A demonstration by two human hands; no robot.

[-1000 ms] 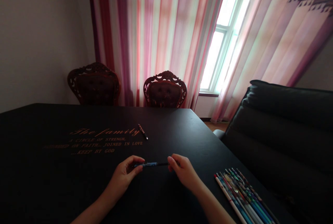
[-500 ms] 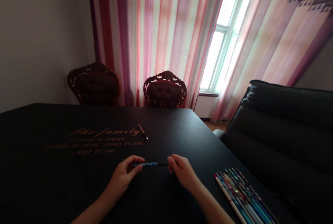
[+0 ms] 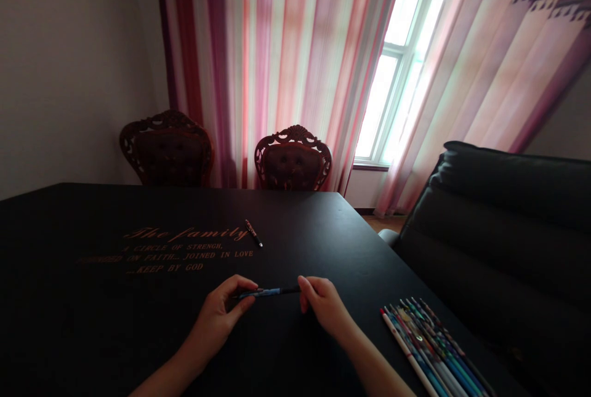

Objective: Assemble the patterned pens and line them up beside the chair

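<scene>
A blue pen with a black end (image 3: 271, 292) is stretched sideways between my two hands, over the black table (image 3: 295, 218). My left hand (image 3: 225, 306) pinches its blue end between thumb and fingers. At the black end, my right hand (image 3: 322, 302) grips with thumb and curled fingers, which hide the tip. Beyond them a patterned pen (image 3: 253, 234) lies on the table by the printed lettering.
Several pens and pencils (image 3: 429, 341) lie side by side near the table's right edge. A black leather armchair (image 3: 503, 231) stands at the right. Two carved chairs (image 3: 293, 160) are behind the table's far edge, before striped curtains (image 3: 277, 64).
My hands stay almost in place on the pen. It is slightly more tilted, its left end a little lower, and the left fingers have shifted a little.
</scene>
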